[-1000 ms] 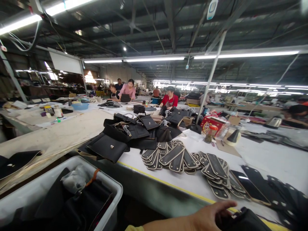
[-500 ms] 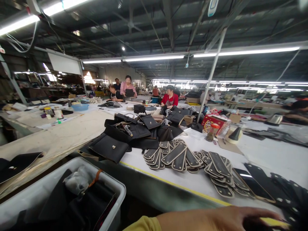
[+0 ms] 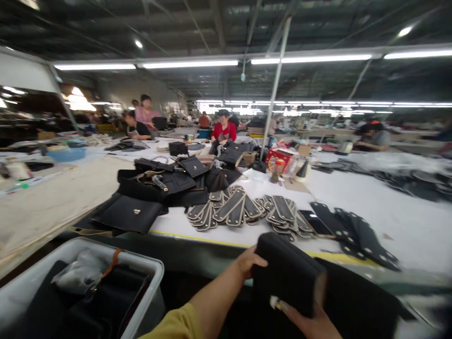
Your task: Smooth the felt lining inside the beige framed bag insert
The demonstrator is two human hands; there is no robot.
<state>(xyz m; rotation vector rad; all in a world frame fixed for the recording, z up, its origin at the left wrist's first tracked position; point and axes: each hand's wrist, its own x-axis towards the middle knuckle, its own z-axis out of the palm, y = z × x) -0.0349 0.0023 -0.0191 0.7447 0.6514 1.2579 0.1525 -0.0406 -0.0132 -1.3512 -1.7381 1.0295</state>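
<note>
Both hands grip a black bag [image 3: 289, 273] held up at the near edge of the worktable [image 3: 388, 226]. The left hand [image 3: 249, 261] clasps its left edge; the right hand [image 3: 307, 322] supports it from below, fingers closed on it. An even two-sided grip seems best, keeping it clear of the fanned strips [image 3: 243, 209].

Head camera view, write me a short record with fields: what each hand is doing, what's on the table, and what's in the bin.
left hand: grips the left edge of a black bag piece
right hand: under the same piece, fingers beneath
table: fanned black strap pieces, pile of black bags
grey bin: dark material, clear plastic wrap
background: other people at work at tables
</note>
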